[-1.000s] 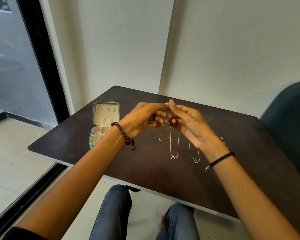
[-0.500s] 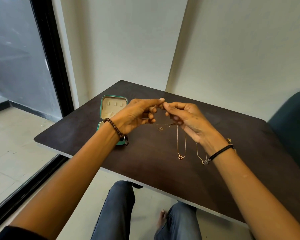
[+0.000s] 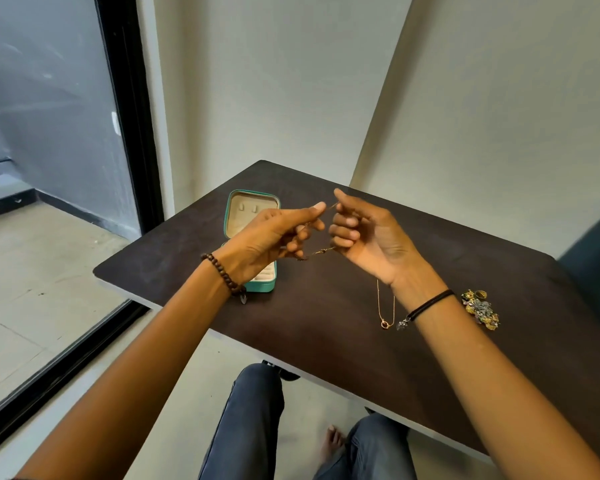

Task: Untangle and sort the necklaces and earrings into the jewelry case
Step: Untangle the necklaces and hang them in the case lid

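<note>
My left hand point(image 3: 274, 233) and my right hand point(image 3: 368, 237) are raised over the dark table point(image 3: 326, 341), both pinching a thin gold necklace chain point(image 3: 321, 251) stretched between them, with a small knot or pendant near its middle. A second gold necklace point(image 3: 384, 308) with a ring pendant hangs below my right wrist, its pendant near the table top. The teal jewelry case point(image 3: 253, 216) stands open behind my left hand, with its lid upright; its lower tray is mostly hidden by that hand.
A heap of gold and coloured earrings point(image 3: 480, 308) lies on the table right of my right wrist. A glass door with a black frame point(image 3: 132, 133) is at the left, a dark chair point(image 3: 593, 265) at the right. My knees show below the table's front edge.
Both hands have drawn apart a little, pulling the chain taut between them. My right palm has turned up. The view has shifted so the earring heap now shows at the right.
</note>
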`<state>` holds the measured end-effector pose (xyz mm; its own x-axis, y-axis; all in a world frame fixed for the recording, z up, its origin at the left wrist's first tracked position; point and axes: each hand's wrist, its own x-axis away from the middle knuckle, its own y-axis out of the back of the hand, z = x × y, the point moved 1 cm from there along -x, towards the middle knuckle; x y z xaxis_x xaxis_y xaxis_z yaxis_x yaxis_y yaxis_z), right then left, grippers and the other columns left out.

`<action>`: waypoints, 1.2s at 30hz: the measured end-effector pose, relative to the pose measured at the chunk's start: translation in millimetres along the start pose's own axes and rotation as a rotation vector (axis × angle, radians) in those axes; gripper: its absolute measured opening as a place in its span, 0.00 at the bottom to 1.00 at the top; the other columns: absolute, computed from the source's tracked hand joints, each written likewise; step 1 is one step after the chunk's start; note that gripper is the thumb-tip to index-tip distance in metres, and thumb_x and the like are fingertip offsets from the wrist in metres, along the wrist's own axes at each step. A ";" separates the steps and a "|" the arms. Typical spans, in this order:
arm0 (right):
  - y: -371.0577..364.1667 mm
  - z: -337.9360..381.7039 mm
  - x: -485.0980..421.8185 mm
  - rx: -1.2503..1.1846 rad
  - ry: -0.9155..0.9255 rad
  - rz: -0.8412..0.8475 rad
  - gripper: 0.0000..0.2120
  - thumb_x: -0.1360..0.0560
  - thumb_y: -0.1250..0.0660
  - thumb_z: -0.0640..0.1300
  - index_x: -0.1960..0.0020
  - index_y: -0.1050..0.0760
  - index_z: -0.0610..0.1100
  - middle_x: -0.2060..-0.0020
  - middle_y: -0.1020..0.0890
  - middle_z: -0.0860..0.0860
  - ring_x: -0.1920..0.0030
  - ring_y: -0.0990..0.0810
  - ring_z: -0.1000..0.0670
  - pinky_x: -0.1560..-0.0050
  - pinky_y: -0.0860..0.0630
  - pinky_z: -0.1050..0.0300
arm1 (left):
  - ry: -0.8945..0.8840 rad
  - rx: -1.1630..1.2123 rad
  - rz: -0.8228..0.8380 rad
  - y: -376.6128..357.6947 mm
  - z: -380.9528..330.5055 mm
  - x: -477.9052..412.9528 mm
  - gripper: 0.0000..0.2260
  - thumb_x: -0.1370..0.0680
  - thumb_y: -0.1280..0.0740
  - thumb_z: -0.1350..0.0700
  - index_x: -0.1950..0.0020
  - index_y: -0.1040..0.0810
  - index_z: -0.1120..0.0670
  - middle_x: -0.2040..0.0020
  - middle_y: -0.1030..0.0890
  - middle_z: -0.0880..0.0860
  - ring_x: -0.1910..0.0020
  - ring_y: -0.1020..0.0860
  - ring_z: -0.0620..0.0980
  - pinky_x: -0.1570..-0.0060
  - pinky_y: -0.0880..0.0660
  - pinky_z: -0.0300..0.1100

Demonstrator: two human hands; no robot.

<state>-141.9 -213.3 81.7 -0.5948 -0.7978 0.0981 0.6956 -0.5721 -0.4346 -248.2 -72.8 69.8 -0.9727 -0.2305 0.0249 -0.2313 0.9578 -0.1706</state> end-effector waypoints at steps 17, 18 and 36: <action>-19.7 -15.3 -19.9 0.158 0.041 -0.023 0.07 0.22 0.30 0.44 0.57 0.20 0.41 0.75 0.35 0.54 0.77 0.40 0.56 0.73 0.43 0.61 | -0.049 0.073 -0.027 30.7 19.3 12.4 0.15 0.28 0.30 0.45 0.50 0.14 0.54 0.66 0.23 0.50 0.65 0.26 0.45 0.51 0.26 0.41; -19.8 -14.9 -20.3 0.182 0.048 -0.031 0.07 0.22 0.31 0.44 0.57 0.20 0.41 0.74 0.35 0.53 0.77 0.39 0.56 0.72 0.42 0.61 | -0.057 0.054 -0.030 32.4 19.3 13.0 0.16 0.27 0.31 0.45 0.48 0.15 0.54 0.65 0.22 0.49 0.65 0.25 0.45 0.49 0.27 0.42; -29.5 -21.7 -51.9 0.559 0.143 0.061 0.07 0.21 0.31 0.43 0.52 0.17 0.40 0.58 0.16 0.45 0.55 0.18 0.49 0.44 0.25 0.53 | -0.113 -0.360 -0.111 81.4 -7.5 0.0 0.11 0.26 0.28 0.50 0.48 0.15 0.55 0.55 0.14 0.51 0.53 0.17 0.41 0.46 0.27 0.39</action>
<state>-140.3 -150.8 70.0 -0.5686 -0.8211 -0.0510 0.8143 -0.5705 0.1065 -267.1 6.4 63.3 -0.9383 -0.3343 -0.0883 -0.3453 0.9202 0.1842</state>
